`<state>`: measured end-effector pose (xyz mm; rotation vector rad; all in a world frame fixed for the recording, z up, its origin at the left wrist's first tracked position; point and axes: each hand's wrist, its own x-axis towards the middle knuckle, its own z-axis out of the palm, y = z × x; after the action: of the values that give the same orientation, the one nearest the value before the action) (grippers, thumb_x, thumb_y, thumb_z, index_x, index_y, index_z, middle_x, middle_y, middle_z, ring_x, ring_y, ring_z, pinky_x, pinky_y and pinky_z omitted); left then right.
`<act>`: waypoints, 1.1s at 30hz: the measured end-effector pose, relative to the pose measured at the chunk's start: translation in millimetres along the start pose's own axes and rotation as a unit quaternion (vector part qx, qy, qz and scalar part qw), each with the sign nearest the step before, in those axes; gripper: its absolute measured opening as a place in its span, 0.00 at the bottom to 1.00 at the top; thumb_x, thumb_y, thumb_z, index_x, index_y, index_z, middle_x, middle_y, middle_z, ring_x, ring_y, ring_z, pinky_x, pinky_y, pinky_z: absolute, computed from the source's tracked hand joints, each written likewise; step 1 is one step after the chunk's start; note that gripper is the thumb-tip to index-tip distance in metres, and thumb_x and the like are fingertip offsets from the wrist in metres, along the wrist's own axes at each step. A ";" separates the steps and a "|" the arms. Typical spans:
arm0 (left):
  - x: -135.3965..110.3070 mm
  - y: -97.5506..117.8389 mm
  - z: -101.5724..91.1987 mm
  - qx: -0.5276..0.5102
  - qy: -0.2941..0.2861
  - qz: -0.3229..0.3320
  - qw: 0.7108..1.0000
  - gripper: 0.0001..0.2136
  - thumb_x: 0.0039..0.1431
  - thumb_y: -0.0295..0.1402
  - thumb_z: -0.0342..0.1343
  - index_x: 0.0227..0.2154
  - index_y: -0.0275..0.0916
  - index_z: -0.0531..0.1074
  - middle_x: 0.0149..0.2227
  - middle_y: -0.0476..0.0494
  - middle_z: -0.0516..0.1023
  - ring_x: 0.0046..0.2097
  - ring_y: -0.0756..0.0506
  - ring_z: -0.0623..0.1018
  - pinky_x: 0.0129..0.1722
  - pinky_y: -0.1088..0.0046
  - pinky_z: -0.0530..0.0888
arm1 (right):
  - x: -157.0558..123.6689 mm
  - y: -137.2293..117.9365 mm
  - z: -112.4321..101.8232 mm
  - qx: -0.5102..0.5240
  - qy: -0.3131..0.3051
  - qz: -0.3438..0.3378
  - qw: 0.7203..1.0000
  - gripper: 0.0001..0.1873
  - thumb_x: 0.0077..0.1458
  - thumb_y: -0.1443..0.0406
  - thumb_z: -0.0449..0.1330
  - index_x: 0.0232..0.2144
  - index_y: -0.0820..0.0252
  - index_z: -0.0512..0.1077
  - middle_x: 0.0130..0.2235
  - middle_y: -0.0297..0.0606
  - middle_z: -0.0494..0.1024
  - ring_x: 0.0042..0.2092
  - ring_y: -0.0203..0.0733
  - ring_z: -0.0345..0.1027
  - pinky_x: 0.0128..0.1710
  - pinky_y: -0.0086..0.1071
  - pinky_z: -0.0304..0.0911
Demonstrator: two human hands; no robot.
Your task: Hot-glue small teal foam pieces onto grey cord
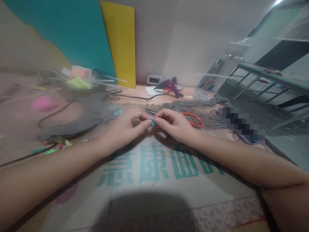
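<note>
My left hand (126, 124) and my right hand (172, 124) meet over a flattened cardboard sheet (149, 174) printed with green characters. Both hands pinch a tiny teal piece (153, 122) between thumb and fingertips. Their fingers are closed round it. Orange-handled scissors (193, 118) lie just behind my right hand, on a heap of grey cord (193, 106). A thin stick (166, 155) lies on the cardboard in front of my hands.
A blue glue gun (169, 85) rests near the wall beside a small white device (154, 79). Teal and yellow sheets (118, 42) lean against the wall. Blurred colourful scraps and a black cable (72, 122) lie at left. A clear plastic bottle (212, 82) lies at right.
</note>
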<state>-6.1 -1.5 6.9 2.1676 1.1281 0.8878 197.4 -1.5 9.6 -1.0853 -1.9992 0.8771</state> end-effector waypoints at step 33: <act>0.2 -2.0 -2.1 -0.025 0.106 -0.024 0.994 0.11 0.63 0.41 0.53 0.30 0.40 0.72 0.34 0.48 0.78 0.39 0.44 0.75 0.46 0.68 0.69 | 2.5 -0.8 -0.3 -0.004 -0.064 0.008 0.998 0.12 0.62 0.59 0.56 0.39 0.60 0.74 0.34 0.35 0.78 0.35 0.37 0.71 0.38 0.32 0.65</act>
<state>-8.6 0.1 6.9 2.0334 1.2382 1.1326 196.4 0.4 11.0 -1.0752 -2.1036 0.9691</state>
